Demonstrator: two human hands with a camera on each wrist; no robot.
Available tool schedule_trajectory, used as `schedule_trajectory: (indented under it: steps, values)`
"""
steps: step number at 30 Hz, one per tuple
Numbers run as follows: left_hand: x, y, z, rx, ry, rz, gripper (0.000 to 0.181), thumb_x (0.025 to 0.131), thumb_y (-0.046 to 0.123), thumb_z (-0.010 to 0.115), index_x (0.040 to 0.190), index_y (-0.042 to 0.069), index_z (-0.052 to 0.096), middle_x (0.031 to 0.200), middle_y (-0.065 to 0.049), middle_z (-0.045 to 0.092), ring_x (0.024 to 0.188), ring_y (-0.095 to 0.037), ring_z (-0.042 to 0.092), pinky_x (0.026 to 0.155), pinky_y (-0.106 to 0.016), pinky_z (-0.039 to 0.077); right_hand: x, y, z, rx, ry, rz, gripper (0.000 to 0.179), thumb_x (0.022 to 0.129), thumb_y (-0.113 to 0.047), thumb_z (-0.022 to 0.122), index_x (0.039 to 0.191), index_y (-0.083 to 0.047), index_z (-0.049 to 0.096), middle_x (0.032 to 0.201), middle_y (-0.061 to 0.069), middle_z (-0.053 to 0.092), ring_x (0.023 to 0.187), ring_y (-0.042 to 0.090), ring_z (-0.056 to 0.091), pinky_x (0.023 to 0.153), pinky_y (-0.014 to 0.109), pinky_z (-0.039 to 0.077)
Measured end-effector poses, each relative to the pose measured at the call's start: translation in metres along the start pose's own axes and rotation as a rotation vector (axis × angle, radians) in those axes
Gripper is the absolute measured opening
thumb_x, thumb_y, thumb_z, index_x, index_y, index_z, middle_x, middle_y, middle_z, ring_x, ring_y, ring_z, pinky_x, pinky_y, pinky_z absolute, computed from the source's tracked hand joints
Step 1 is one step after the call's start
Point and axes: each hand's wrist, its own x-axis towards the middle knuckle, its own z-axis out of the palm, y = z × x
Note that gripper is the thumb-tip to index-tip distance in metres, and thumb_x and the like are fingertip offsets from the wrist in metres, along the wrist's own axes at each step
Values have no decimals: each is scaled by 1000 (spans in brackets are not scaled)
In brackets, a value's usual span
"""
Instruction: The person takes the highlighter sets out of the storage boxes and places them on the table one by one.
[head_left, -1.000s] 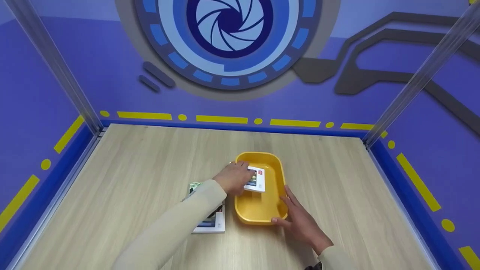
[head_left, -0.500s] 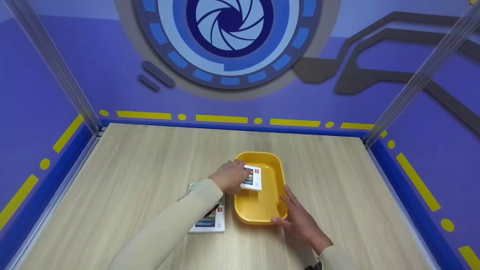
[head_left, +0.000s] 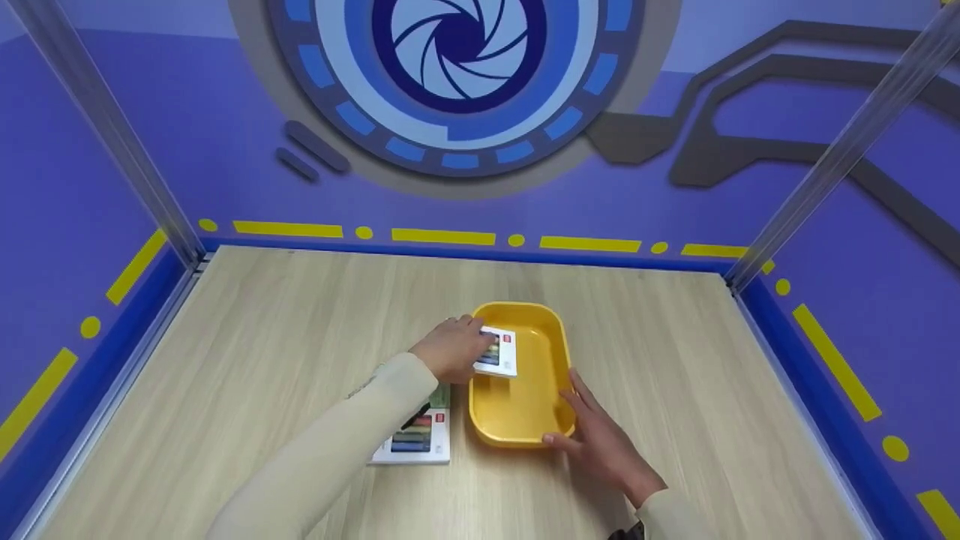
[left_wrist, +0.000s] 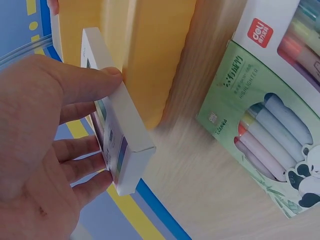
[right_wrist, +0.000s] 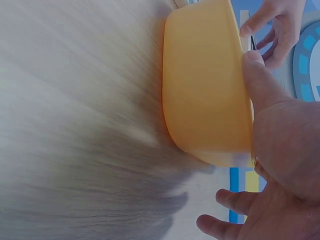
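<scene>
My left hand [head_left: 452, 351] pinches a white marker box [head_left: 496, 352] with a red logo and a window of coloured pens. The box hangs over the left side of a yellow plastic bin [head_left: 517, 424]. In the left wrist view the thumb presses one face of the box [left_wrist: 127, 120] and the fingertips touch the other. My right hand [head_left: 604, 442] grips the bin's near right corner, its thumb on the rim in the right wrist view. Left of the bin, partly under my left forearm, lie a second white marker box [head_left: 414, 442] and a green highlighter box [left_wrist: 222, 102] with a panda print.
The pale wooden table [head_left: 300, 315] carries the bin and boxes. Blue-purple printed walls [head_left: 487, 210] with yellow dashes rise at the back and both sides. Clear corner posts [head_left: 840, 150] stand at the back corners.
My left hand has drifted slightly to the left with the white marker box, uncovering more of the white box on the table. The right hand and the bin have stayed in place.
</scene>
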Motion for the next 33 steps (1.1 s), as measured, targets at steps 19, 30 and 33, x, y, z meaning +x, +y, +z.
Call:
schedule_trajectory:
  steps: [19, 30, 33]
  values:
    - [-3, -11, 1, -56, 3, -41, 54, 88, 23, 70, 139, 18, 50, 138, -6, 50, 120, -21, 47, 114, -41, 38, 0, -1, 0, -1, -3, 25, 84, 77, -48, 76, 146, -15, 42, 165, -6, 4, 148, 26, 25, 117, 50, 29]
    - [-5, -15, 1, -49, 7, -72, 57, 88, 21, 70, 141, 20, 49, 139, -7, 49, 122, -23, 47, 115, -44, 37, -1, 1, -1, -11, 10, -16, 82, 78, -45, 76, 146, -12, 42, 165, -6, 6, 147, 26, 28, 117, 49, 30]
    - [-7, -16, -1, -61, 2, -84, 58, 88, 20, 70, 142, 20, 48, 141, -8, 48, 124, -24, 46, 116, -45, 35, -1, 1, -1, -26, 12, -33, 81, 78, -44, 76, 145, -12, 43, 165, -4, 6, 146, 27, 29, 116, 49, 32]
